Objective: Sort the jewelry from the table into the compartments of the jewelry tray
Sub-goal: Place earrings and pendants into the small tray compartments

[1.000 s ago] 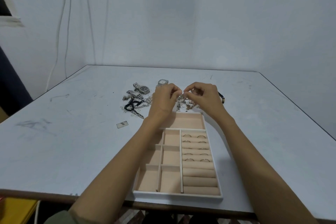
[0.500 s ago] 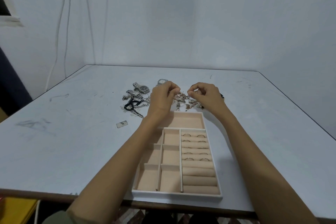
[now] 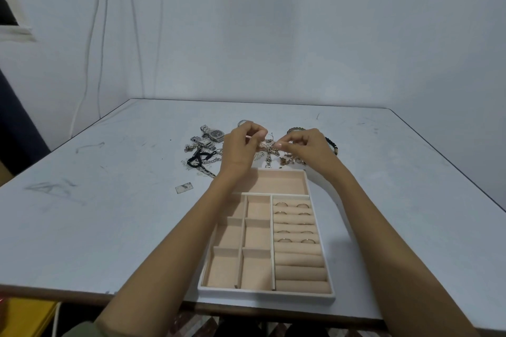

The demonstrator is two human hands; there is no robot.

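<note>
Your tabletop (image 3: 109, 227), pale and scuffed | near you: jewelry tray (image 3: 267, 294) | just beyond it: watches (image 3: 216, 134), silver chains (image 3: 209, 162), black cord (image 3: 196, 159), dark beaded bracelet (image 3: 332, 145) | left of tray, apart: small silvery slip (image 3: 184, 188)

Person's arms, head view. Left hand (image 3: 241, 146) and right hand (image 3: 308, 145): bare, with short-trimmed nails at the visible fingertips. Left forearm (image 3: 175, 243) and right forearm (image 3: 383, 230): uncovered from wrist to elbow, slender and smooth in outline. Olive-green fabric sleeve (image 3: 79, 330): a rumpled cuff edge at the left elbow, below the near edge of the pale grey table (image 3: 109, 213).
</note>
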